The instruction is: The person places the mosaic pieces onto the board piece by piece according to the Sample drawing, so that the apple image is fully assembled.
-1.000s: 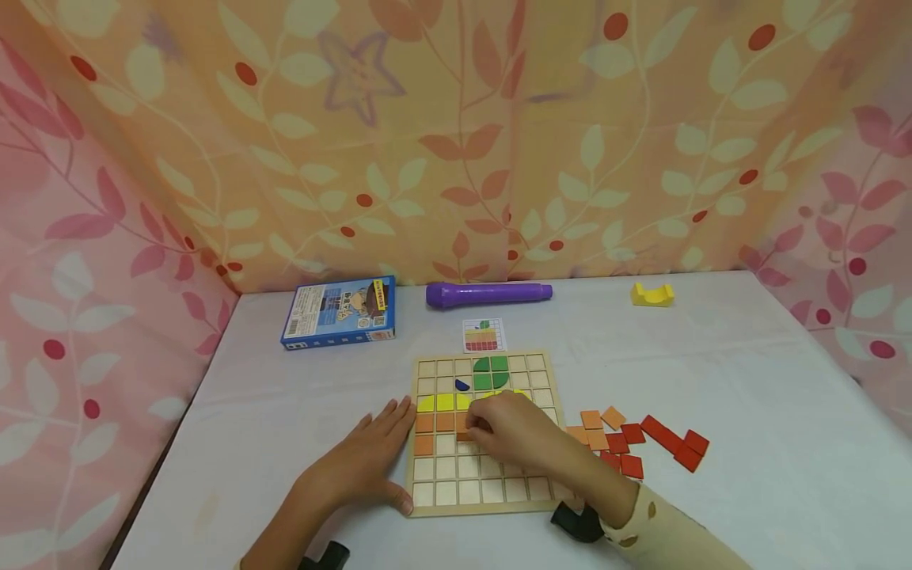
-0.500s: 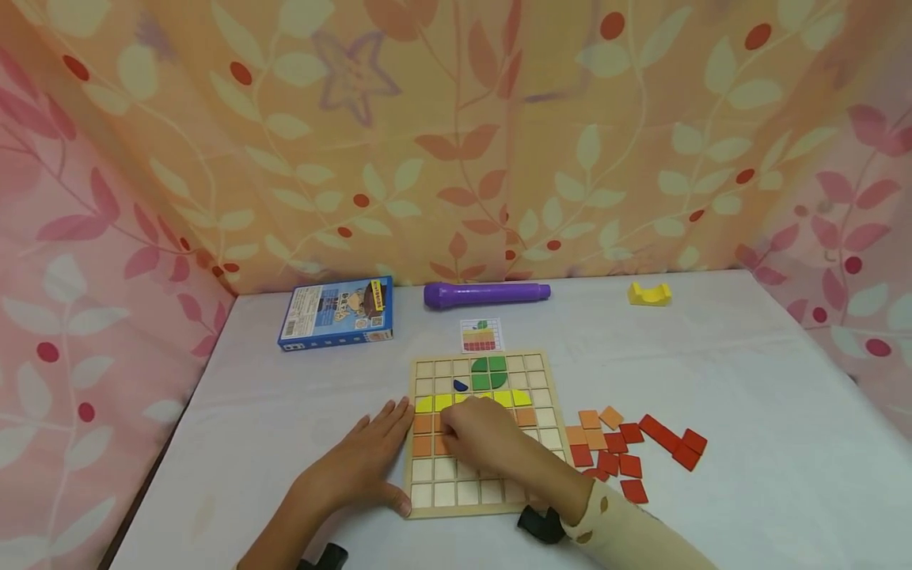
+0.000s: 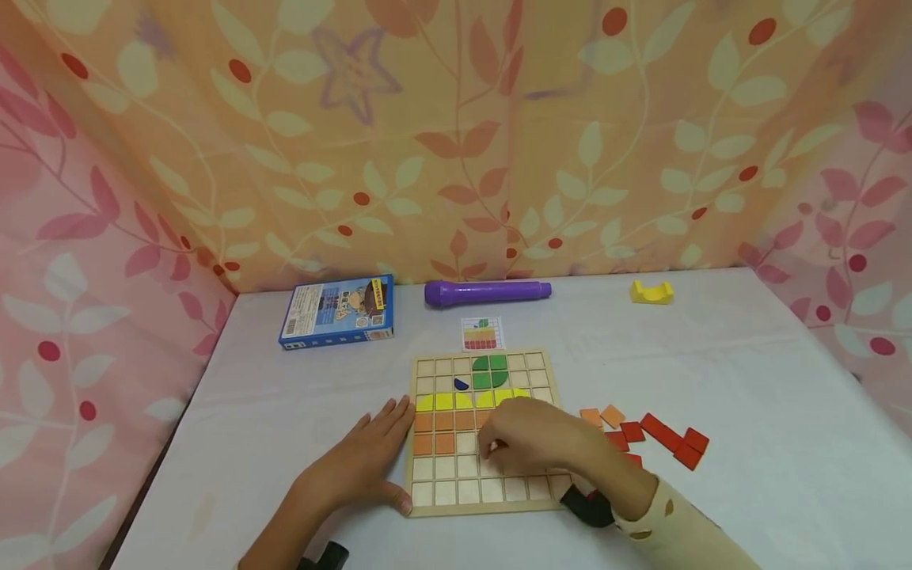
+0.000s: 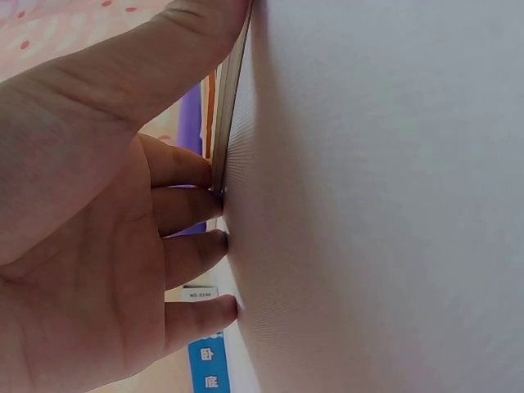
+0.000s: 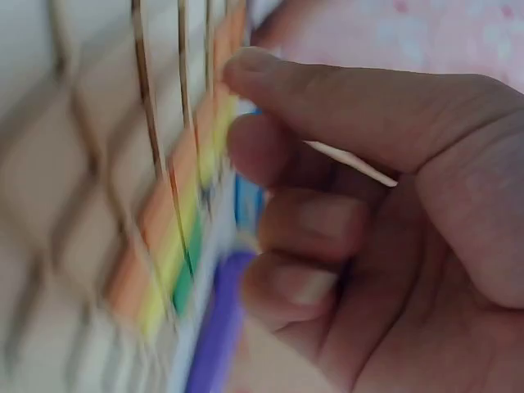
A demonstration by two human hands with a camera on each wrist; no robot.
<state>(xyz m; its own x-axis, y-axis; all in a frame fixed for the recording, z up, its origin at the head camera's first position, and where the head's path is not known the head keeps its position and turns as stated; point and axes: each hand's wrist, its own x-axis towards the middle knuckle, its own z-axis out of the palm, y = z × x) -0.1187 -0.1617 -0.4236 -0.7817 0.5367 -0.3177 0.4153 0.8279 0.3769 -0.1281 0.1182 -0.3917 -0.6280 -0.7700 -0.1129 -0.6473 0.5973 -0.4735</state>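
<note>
A wooden grid board [image 3: 445, 509] lies on the table, with green, yellow and orange tiles set in its upper cells. A dark blue piece [image 3: 461, 384] sits near the green ones. My left hand [image 3: 363, 467] lies flat at the board's left side, fingertips and thumb touching its edge; the left wrist view shows straight fingers. My right hand [image 3: 534, 435] is above the right part of the board, fingers loosely curled. In the right wrist view the thumb and index finger are apart with nothing between them. An orange tile [image 3: 444, 442] sits in the second orange row.
Loose red tiles [image 3: 661, 433] and orange tiles [image 3: 613, 416] lie right of the board, partly hidden by my right arm. Behind the board are a picture card [image 3: 482, 334], a purple tube [image 3: 492, 293], a blue box [image 3: 338, 311] and a yellow holder [image 3: 651, 292].
My right hand has set an orange tile in the second orange row, beside the first one, let go and moved right. My left hand has stayed at the board's edge.
</note>
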